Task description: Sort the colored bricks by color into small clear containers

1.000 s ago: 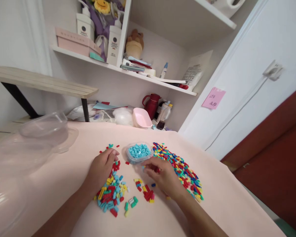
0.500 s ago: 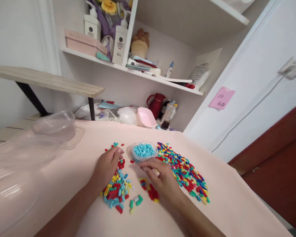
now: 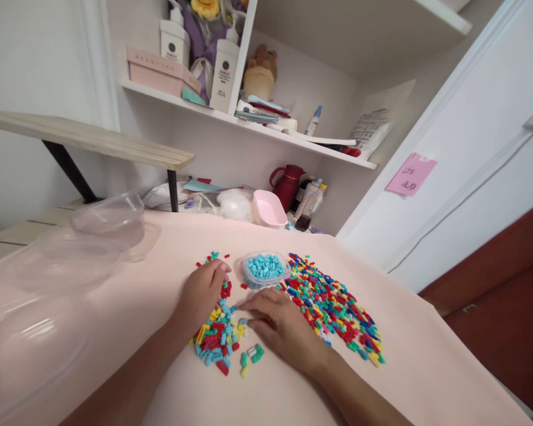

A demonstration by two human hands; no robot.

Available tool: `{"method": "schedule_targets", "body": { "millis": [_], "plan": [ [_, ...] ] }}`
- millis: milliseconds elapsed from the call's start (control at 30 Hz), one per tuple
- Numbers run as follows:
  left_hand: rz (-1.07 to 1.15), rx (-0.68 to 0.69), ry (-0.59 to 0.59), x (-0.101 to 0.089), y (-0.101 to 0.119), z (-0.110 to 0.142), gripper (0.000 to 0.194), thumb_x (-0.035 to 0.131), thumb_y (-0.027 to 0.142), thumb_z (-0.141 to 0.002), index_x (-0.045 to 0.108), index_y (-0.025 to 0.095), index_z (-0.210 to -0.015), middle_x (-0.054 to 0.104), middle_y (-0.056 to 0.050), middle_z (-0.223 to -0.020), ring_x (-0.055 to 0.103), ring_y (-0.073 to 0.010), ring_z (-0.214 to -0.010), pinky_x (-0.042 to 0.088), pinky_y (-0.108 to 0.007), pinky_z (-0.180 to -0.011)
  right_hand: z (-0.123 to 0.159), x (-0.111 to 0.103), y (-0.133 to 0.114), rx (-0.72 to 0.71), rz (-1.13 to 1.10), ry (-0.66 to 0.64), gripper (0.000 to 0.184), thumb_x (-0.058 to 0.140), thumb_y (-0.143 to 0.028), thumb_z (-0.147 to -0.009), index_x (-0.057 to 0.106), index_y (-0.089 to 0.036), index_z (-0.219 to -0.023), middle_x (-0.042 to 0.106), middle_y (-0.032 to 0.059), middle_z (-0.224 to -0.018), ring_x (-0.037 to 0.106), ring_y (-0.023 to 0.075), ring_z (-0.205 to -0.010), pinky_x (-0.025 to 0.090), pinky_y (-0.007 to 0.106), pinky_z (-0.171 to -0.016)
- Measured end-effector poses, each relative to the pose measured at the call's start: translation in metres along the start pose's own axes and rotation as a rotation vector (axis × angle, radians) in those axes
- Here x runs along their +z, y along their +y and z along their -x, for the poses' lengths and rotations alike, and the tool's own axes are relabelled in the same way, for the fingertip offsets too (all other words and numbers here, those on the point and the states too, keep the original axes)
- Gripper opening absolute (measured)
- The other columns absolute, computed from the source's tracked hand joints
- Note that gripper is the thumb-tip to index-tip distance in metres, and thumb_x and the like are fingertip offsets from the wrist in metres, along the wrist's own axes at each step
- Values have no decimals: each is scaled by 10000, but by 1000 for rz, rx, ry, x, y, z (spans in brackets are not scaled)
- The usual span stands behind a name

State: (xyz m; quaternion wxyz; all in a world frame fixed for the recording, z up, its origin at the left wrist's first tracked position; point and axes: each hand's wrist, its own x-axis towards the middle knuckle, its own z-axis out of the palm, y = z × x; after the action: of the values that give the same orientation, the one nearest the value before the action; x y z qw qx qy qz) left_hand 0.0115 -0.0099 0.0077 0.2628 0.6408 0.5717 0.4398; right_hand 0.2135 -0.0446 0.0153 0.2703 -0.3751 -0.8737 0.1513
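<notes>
My left hand [image 3: 205,291] rests at the upper end of a small pile of mixed toy bricks [image 3: 217,340]. Its fingers are curled, and whether anything is inside them is hidden. Above that same pile's right side, my right hand [image 3: 282,325] has its thumb and forefinger apart, with the tips close to a few light blue bricks. Behind the right hand stands a clear plastic tub [image 3: 249,280] filled with light blue bricks [image 3: 265,266]. Several green, white and pale yellow bricks [image 3: 254,353] lie below the right hand.
A large spread of mixed bricks [image 3: 337,305] covers the cloth on the right. Clear plastic containers [image 3: 109,222] stand at the left. Along the back are a pink tub [image 3: 270,208] and a red jug [image 3: 288,186], below a loaded shelf [image 3: 177,102].
My right hand has moved left from the tub's front edge to the small pile, now covering red and yellow bricks. My left hand stays by the pile. The view has shifted slightly.
</notes>
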Motion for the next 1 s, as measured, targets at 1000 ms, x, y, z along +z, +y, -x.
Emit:
{"method": "schedule_targets", "body": {
  "millis": [1000],
  "plan": [
    [152,-49,11,0,0,-1,338,389,452,-880,646,234,-848,708,-14,-789,667,-200,-798,487,-328,-764,4,-25,4,123,-217,267,231,518,-271,-940,700,-253,-1082,695,67,-1055,635,212,-976,505,368,-883]
  ]
}}
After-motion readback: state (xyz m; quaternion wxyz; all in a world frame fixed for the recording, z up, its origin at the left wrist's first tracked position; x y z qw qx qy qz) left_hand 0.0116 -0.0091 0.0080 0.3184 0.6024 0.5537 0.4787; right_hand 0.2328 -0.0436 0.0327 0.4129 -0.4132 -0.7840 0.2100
